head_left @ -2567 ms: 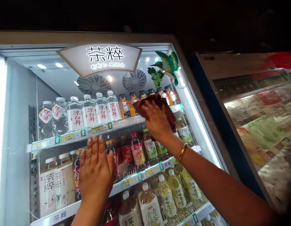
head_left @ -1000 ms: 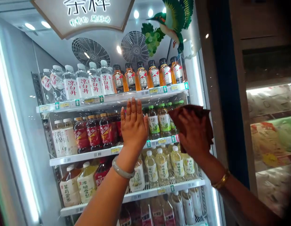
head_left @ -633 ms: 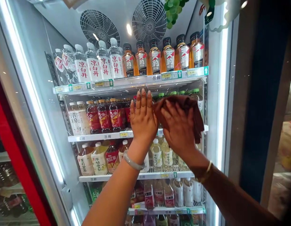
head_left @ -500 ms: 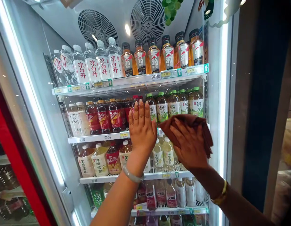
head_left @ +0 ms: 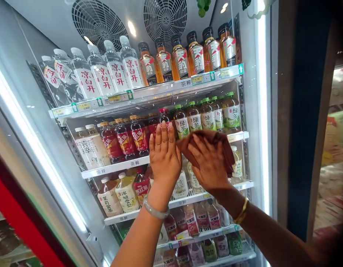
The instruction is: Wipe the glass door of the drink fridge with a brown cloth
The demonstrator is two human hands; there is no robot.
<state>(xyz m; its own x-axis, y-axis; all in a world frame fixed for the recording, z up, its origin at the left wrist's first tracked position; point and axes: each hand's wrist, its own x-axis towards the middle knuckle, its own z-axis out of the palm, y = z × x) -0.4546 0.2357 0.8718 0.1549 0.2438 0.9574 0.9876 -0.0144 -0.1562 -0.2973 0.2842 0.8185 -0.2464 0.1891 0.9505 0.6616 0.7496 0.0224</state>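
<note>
My left hand (head_left: pixel 164 155) lies flat, fingers stretched and close together, apparently against a glass door in front of drink shelves. It holds nothing, and a pale bangle (head_left: pixel 155 208) circles its wrist. Just to its right, my right hand (head_left: pixel 212 163) presses a brown cloth (head_left: pixel 225 142) to the glass, fingers spread over it. The cloth's left corner reaches close to my left thumb. A gold bracelet (head_left: pixel 242 211) is on the right wrist. Behind both hands, bottles with red labels (head_left: pixel 139 139) and green-capped tea bottles (head_left: pixel 209 120) are partly covered.
Clear water bottles (head_left: pixel 86 79) and amber bottles (head_left: pixel 179 59) line the top shelf, beneath two round fan grilles (head_left: pixel 166 18). More bottles fill the lower shelves. Bright light strips (head_left: pixel 263 111) run up both sides. A red frame edge (head_left: pixel 24 215) slants along the lower left.
My right hand and the cloth have shifted left, closer to my left hand. The left hand stays nearly in place. The camera view has tilted, so the shelves appear slanted more.
</note>
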